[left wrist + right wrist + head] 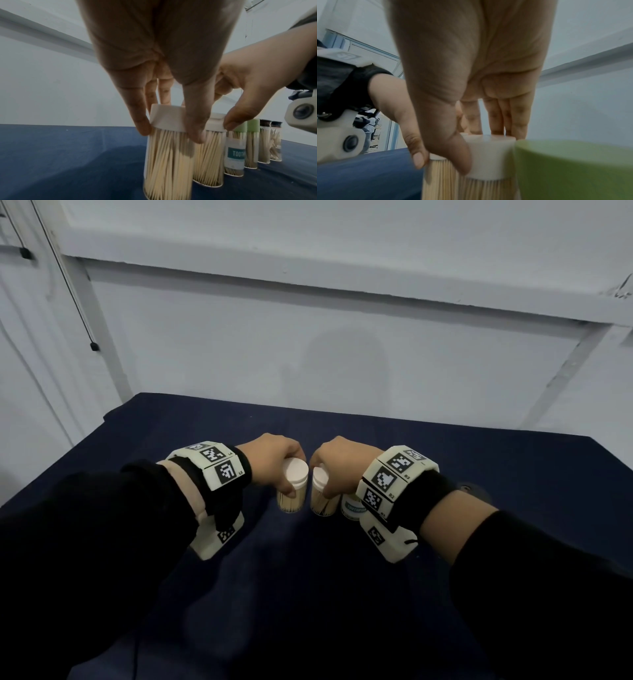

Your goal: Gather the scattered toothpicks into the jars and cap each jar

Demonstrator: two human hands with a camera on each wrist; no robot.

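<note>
While capped, jar (292, 489) under left hand (274, 457)

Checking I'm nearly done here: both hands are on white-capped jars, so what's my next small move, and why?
Probably let go. The left hand grips one white cap, the right hand the neighbouring white cap; both caps look seated, both jars stand full in the row, and no loose toothpicks show on the cloth.

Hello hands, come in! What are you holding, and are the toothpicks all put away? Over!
Left hand grips the leftmost white-capped jar. Right hand grips the white-capped jar beside it. No loose toothpicks visible. More capped jars crowd the right.
</note>
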